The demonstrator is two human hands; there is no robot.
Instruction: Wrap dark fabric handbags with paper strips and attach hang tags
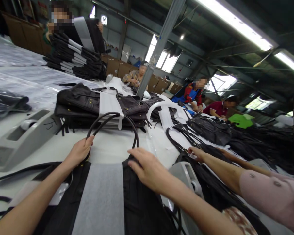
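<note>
A black handbag [142, 202] lies in front of me, with a wide strip of white paper [100, 199] down its middle. Its dark looped handles [134, 127] stand up beyond the top edge. My left hand [82, 150] is closed round the left foot of the handles. At the right foot, my right hand [147, 166] rests near the bag's top corner, fingers stretched out and thumb apart. White tissue paper sits at the top of the loop. Just beyond lies a stack of dark bags [80, 101] with a white paper band [110, 104].
Grey tape dispensers [22, 140] [188, 173] stand at left and right. A co-worker's hand [197, 153] works on black bags at my right. Plastic sheets [39, 78] cover the far left. Further off are a tall bag pile [75, 62], a metal post [159, 49] and several people.
</note>
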